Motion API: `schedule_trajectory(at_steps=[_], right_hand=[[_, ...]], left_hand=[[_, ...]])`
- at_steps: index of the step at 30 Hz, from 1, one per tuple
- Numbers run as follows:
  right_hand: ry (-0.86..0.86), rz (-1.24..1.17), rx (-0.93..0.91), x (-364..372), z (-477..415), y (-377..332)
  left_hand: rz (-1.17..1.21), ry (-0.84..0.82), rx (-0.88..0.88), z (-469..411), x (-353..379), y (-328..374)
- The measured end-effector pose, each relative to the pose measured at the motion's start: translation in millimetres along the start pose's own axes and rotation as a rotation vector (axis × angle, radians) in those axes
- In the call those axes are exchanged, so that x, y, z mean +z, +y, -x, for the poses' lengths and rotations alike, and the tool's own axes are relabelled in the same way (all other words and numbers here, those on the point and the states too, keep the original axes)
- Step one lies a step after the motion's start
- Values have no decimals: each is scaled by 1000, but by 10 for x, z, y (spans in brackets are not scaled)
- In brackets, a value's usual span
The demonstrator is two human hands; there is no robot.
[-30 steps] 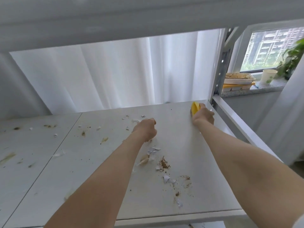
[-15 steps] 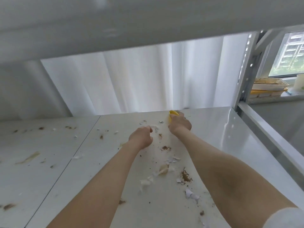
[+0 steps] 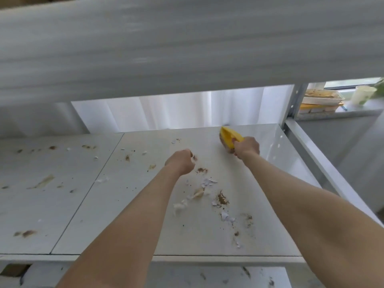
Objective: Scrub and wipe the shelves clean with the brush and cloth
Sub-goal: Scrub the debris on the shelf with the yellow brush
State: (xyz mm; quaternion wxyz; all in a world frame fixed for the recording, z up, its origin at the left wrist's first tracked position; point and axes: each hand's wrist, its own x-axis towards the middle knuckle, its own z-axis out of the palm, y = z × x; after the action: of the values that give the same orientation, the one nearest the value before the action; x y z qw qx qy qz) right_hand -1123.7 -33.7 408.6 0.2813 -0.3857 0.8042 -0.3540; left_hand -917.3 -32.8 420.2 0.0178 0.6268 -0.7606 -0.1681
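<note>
A: R hand (image 3: 247,146) – status?

B: Wrapped tight round yellow brush (image 3: 228,136). Gripping rear end of it, w/ yellow body sticking out fwd & to the L.

A: Brush where?

B: Far R part of shelf (image 3: 145,229), nr back edge. Bristle side facing down toward surface. Can't tell if actually touching.

A: L hand (image 3: 180,163)?

B: Curled into a fist, back of hand up. Mid-shelf, L of brush, apart from it. Low over surface or resting on it, hard to say which. Seen from behind only, so can't tell if pinching anything inside.

A: Dirt?

B: Plenty. Torn paper scraps (image 3: 207,181) & brown crumbs (image 3: 222,199) lying between the two forearms, trailing toward front edge. Small brown patch just beside L fist. Past the seam (image 3: 92,183), on L panel, brown smears (image 3: 42,181) & white flecks.

A: Surroundings?

B: Upper shelf (image 3: 187,48) overhead, blurred, filling top of view. White curtain (image 3: 176,109) behind. Grey upright post (image 3: 296,102) at back R corner. Beyond that, window sill (image 3: 336,113) w/ stacked food trays (image 3: 322,98) & paper cup (image 3: 364,95). Lower shelf (image 3: 187,275) showing under front edge, also speckled w/ dark bits.
</note>
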Motion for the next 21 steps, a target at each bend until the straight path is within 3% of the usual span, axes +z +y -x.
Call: schedule_trajectory(at_steps=[3, 7, 10, 17, 21], right_hand=[[-34, 120, 43, -132, -17, 165], [-83, 506, -101, -56, 79, 94], [-93, 636, -159, 84, 135, -1], [-208, 673, -352, 605, 659, -124], [-171, 477, -335, 397, 693, -4]], left_hand=[[-1, -18, 14, 8, 86, 78], [3, -8, 30, -3, 69, 134], [14, 3, 20, 11, 49, 80], [-21, -23, -2, 195, 89, -3], [19, 3, 18, 282, 25, 94]])
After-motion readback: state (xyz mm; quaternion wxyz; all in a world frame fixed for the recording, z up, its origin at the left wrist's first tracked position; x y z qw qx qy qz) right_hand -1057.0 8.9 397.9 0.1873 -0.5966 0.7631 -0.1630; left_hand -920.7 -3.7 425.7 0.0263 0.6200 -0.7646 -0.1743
